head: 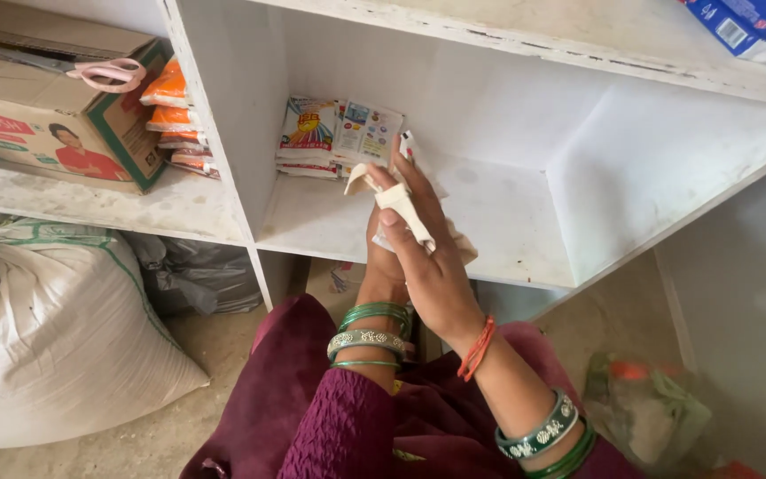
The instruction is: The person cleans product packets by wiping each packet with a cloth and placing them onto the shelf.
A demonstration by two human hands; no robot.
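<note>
My two hands meet in front of the white shelf (507, 239), both gripping a crumpled cream cloth (405, 213). My right hand (432, 253) lies on top, its fingers wrapped around the cloth. Behind and under it, my left hand (381, 257) holds the same cloth, mostly hidden. Green bangles circle both wrists, and an orange thread ties the right one. A small stack of printed sachets (339, 133) lies on the shelf just beyond my fingertips.
A cardboard box (55, 115) with pink scissors (108, 73) on top stands in the left compartment, beside orange packets (170, 106). A large white sack (46, 328) and a grey bag (197, 270) rest on the floor. A blue packet (755, 27) lies top right.
</note>
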